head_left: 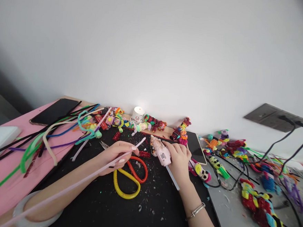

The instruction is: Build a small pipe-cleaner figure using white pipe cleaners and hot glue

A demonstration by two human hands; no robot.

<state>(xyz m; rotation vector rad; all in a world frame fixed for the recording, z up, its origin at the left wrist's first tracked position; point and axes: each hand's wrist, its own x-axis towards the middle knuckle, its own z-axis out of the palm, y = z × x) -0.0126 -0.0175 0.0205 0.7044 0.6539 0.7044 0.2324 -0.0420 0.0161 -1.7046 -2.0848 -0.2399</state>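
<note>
Lilac pipe cleaner (84, 178): pinched near its far end by the left hand (116, 156).
Glue gun (162, 154): clasped by the right hand (178, 160).
Scissors (126, 196): partly covered by the left hand.

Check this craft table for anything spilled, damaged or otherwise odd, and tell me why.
The hot glue gun in the right hand looks odd: rough, brownish residue covers its front end, while its rear is pale pink. Small pale scraps also litter the black work surface near the scissors, like uncleared debris.
</note>
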